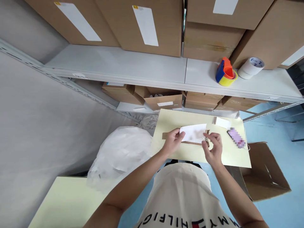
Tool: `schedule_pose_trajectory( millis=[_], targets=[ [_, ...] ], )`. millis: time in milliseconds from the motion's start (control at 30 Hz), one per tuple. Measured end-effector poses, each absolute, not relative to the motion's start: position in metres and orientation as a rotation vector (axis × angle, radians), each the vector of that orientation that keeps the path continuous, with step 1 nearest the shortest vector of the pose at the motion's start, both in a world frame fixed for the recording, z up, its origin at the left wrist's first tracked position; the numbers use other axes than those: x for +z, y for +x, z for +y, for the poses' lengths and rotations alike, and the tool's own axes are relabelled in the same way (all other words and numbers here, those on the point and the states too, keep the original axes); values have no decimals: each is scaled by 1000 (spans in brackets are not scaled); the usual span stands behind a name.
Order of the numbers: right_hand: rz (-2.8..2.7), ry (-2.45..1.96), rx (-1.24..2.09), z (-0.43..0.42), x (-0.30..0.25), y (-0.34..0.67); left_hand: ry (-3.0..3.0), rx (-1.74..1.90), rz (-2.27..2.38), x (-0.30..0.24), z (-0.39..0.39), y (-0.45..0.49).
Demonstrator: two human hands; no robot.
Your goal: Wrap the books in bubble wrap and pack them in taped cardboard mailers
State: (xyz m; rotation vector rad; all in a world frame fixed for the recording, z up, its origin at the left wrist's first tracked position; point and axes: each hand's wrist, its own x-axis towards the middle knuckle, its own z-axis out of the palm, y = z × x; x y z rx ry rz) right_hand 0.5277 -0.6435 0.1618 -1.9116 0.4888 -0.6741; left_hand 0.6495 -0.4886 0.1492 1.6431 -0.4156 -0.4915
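A white sheet of paper (193,132), or a flat white sleeve, is held by its left end between the thumb and fingers of my left hand (174,140). At the sheet's right end is my right hand (213,147), its thumb and index finger apart near the edge. Something small and shiny shows between those fingertips, too small to make out. Beneath the sheet, a flat brown cardboard piece (164,136) lies on the pale yellow table (228,156), mostly covered by the sheet and my hands.
A phone (237,137) and a stack of white cards (222,122) lie on the table's right side. An open carton (263,171) stands at right, a white plastic bag (121,155) at left. The shelf (118,65) ahead holds cartons, a tape dispenser (226,72) and tape rolls (251,67).
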Motion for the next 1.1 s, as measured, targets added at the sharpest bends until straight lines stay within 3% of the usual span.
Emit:
schedule_pose_trajectory(
  millis=[300,600,1100],
  targets=[
    [758,-1641,-312,-682,135,511,1623,-789,-264,136,-499,636],
    [883,-1626,-172,-672,90,479,1794,-776,-140,86,-489,610],
    [937,-1856,21,-705,56,526,2035,-769,4,47,-527,654]
  ],
)
